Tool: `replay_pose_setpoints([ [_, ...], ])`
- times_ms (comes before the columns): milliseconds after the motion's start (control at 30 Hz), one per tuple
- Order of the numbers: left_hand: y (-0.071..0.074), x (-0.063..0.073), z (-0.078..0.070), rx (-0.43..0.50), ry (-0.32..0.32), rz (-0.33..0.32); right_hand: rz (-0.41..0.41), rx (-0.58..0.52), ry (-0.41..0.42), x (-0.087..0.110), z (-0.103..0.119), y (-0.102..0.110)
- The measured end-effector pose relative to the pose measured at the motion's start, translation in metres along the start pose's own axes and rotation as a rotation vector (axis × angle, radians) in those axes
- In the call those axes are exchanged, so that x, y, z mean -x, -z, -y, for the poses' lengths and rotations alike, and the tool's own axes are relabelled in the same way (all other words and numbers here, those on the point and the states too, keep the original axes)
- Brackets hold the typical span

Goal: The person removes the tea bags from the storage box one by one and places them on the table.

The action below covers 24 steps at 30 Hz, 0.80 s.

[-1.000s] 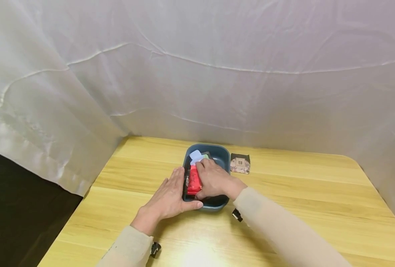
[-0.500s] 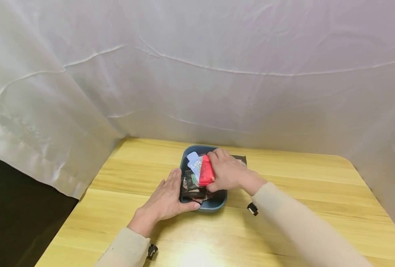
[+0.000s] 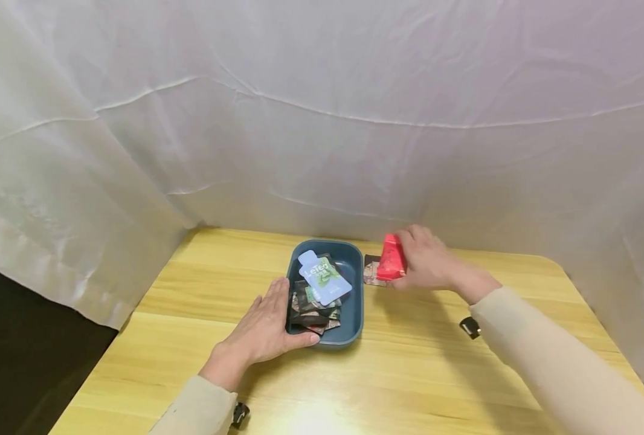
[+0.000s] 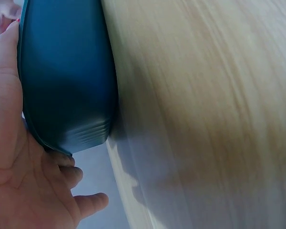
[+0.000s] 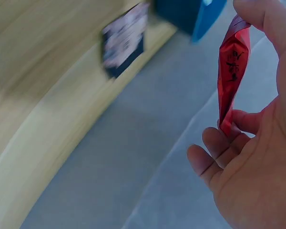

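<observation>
My right hand (image 3: 428,260) pinches a small red packet (image 3: 392,258) by its ends, up off the table to the right of the box. In the right wrist view the red packet (image 5: 233,71) shows dark writing, with the thumb at one end and fingertips at the other. My left hand (image 3: 262,323) rests against the near-left corner of a dark blue box (image 3: 356,314), fingers straight along the side and thumb along the front rim. Inside lie a pale blue LeTea sachet (image 3: 322,278) and several dark sachets (image 3: 302,320) beneath it.
A dark and pinkish printed sachet (image 3: 372,278) lies on the table right of the box, partly behind the red packet in the head view. The wooden table (image 3: 436,374) ends at a pale curtain (image 3: 354,151) behind and at the sides.
My right hand has lifted the red packet out of the box and carried it right, over the printed sachet. The LeTea sachet is uncovered. My left hand stays at the box.
</observation>
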<state>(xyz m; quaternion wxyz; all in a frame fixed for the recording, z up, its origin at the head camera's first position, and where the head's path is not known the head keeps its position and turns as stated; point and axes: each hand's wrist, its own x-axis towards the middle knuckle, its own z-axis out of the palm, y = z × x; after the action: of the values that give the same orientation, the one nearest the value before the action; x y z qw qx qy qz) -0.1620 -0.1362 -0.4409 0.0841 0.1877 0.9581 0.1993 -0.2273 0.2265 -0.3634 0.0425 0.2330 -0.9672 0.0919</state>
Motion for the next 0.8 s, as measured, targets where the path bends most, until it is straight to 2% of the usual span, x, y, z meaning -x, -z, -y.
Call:
replay_pose_setpoints([
  [167,0.001,0.004,0.003,0.002,0.01,-0.003,0.049,0.01,-0.038,0.006,-0.025,-0.003],
  [367,0.002,0.007,0.006,0.002,0.014,-0.005,0.108,0.009,-0.079,0.009,-0.044,-0.012],
  [800,0.005,0.007,0.002,0.004,0.006,-0.009,0.212,0.025,-0.172,0.002,-0.061,-0.036],
])
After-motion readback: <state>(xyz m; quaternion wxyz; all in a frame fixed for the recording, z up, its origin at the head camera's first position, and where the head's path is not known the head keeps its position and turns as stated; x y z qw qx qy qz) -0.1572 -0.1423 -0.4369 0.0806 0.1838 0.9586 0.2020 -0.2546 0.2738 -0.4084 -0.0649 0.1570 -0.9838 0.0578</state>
